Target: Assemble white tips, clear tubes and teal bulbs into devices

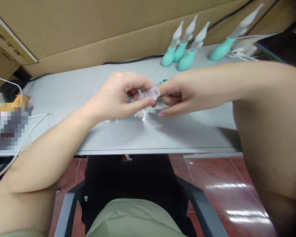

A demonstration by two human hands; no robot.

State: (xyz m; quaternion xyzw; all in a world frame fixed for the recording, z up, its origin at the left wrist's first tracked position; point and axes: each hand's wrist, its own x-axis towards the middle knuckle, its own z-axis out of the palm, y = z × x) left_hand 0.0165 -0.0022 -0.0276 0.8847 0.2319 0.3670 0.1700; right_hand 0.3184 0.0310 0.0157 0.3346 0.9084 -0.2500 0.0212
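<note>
A short, clear plastic tube (150,93) with an open round end is pinched between the thumb and fingers of my left hand (119,95). Close beside it on the right is my right hand (181,93), its index finger reaching to the tube's rim. The right thumb stands apart below, the other fingers are bent, and I see nothing gripped in them. Behind these fingers shows the round opening of a teal bulb (164,80), mostly hidden. Small white and clear pieces (139,114) lie on the table under my hands.
Three teal bulbs with clear tubes and white tips, one of them a nasal aspirator (187,59), stand at the back of the grey table (194,131). Another aspirator (223,48) leans farther right. Cardboard (88,29) and a black cable line the back; white cords lie left.
</note>
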